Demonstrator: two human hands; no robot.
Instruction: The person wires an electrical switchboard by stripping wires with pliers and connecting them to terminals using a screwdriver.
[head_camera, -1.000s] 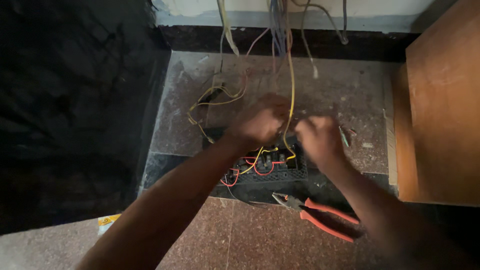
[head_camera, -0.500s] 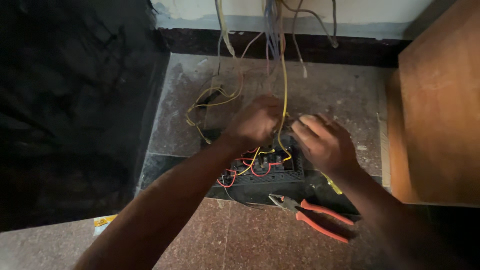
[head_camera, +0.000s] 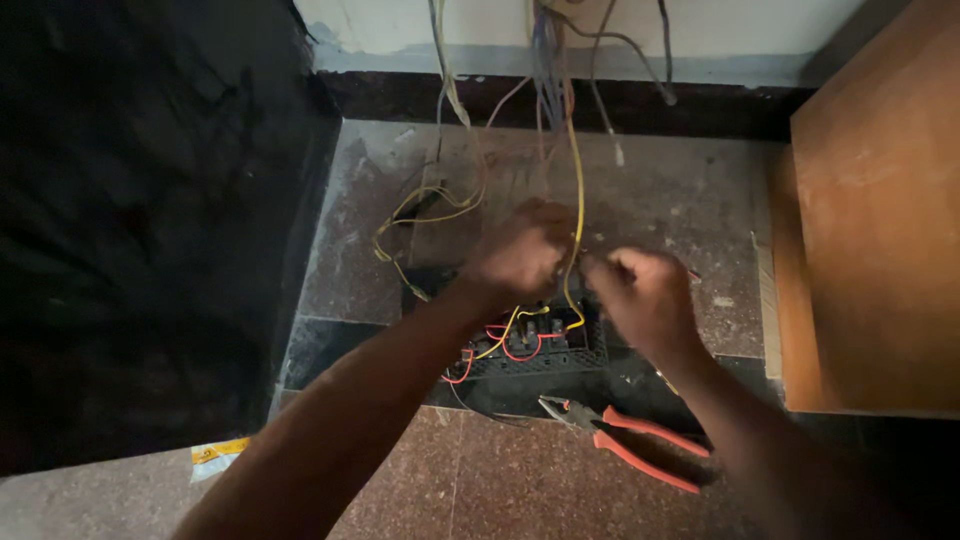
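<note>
Both hands work close over the black switch plate (head_camera: 530, 345) on the floor: left hand (head_camera: 520, 250) and right hand (head_camera: 645, 295) curl around the yellow wire (head_camera: 577, 190); exact grip unclear. Orange pliers (head_camera: 630, 440) lie within reach.

Surface: stone floor (head_camera: 400, 210), grey dusty slabs at the back, reddish speckled tiles in front.
On floor, centre: black switch panel (head_camera: 530, 350) with red and yellow wires.
On floor, front: orange-handled pliers (head_camera: 630, 440), just beside the panel.
On floor, left: small paper scrap (head_camera: 215, 457).
Right edge: wooden board (head_camera: 880, 230), standing.
</note>
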